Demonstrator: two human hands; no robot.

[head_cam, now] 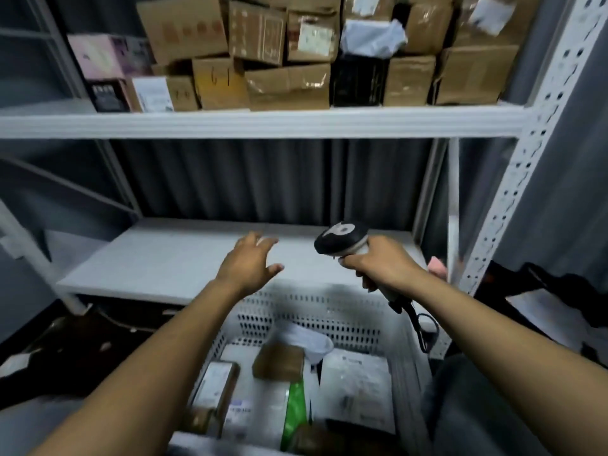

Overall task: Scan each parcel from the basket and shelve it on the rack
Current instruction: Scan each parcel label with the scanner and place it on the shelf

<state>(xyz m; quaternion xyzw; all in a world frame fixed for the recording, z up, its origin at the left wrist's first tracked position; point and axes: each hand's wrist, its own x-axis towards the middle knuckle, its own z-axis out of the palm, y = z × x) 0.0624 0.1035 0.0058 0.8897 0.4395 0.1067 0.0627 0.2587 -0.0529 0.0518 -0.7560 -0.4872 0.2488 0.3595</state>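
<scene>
grey curtain backs the rack [263, 124]. left hand [249, 265] hovers over its lower shelf [158, 258], fingers released; right hand [383, 268] grasps the scanner [340, 241]. parcels [279, 362] lie in the basket [329, 319] below. dangling cord [425, 330] could snag the basket's far edge.

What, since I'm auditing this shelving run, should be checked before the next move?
1. Scanner in hand: ok, the right hand grips the scanner by its handle.
2. Free hand: ok, the left hand is open and holds nothing, over the lower shelf.
3. Parcels to take: ok, several lie in the basket, a brown parcel among them.
4. Room on the lower shelf: ok, bare surface shows.
5. Room on the upper shelf: not ok, cardboard boxes crowd it.
6. Labels facing up: cannot tell, blurred.
</scene>
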